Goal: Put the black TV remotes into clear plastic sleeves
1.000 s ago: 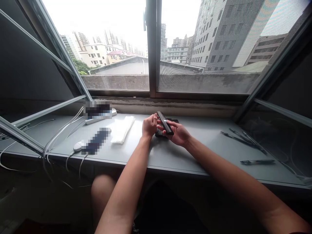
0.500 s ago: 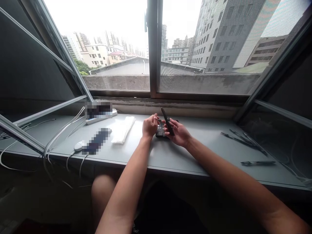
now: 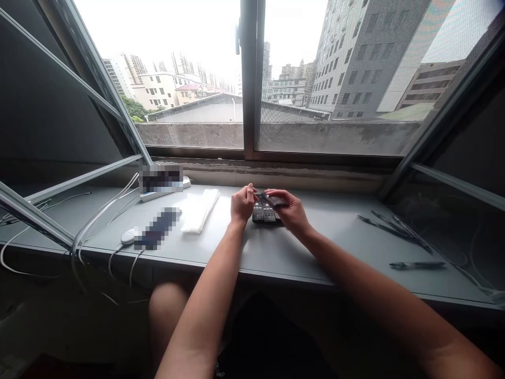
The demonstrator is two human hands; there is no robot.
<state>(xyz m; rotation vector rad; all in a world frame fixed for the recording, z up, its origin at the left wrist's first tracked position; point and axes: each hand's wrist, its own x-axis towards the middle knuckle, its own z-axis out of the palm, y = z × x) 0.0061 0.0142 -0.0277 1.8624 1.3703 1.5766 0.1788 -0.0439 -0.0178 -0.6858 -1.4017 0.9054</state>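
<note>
Two black remote controls (image 3: 263,211) lie side by side on the grey window ledge (image 3: 276,247), buttons up. My right hand (image 3: 290,210) rests over their far right side, fingers curled round a third black remote (image 3: 274,200) held low over them. My left hand (image 3: 242,204) sits just left of the remotes with its fingers curled in a pinch near their top end; I cannot make out anything in it.
A folded white cloth (image 3: 199,210) lies left of the hands. Further left are a blurred dark device (image 3: 157,229), a white power strip (image 3: 163,184), a white mouse (image 3: 127,236) and several white cables (image 3: 94,221). Black pens (image 3: 394,223) lie on the right.
My right hand has tipped the black remote from upright down to lie flat beside the ones on the ledge. A second remote now shows on the ledge. My left hand has hardly moved.
</note>
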